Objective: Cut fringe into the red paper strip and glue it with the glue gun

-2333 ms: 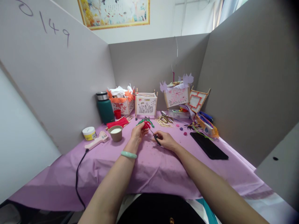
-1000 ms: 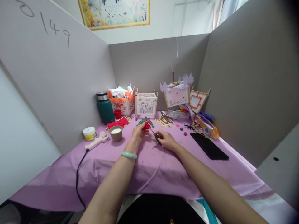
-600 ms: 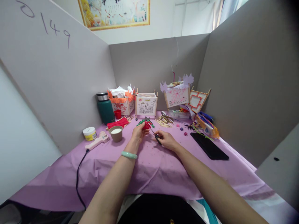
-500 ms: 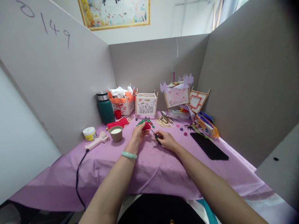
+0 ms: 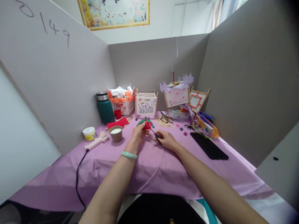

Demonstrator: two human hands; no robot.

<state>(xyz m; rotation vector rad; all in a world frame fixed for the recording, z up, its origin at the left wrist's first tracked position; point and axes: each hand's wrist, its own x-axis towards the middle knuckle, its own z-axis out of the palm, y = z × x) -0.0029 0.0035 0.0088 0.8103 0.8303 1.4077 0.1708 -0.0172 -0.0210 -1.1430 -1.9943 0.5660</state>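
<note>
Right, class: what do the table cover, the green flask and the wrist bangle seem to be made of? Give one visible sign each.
Table cover: thin purple paper or non-woven sheet, matt; it creases and drapes over the edge.
Green flask: likely painted metal, with a shiny steel-looking cap.
Bangle: pale green, smooth and glossy, perhaps jade or glass; the look does not settle which.

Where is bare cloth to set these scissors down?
Bare purple tablecloth lies between the black cable and the left forearm, and between the right hand and the flat black tablet. Crowded behind: paper lantern boxes, loose wooden sticks.
</note>
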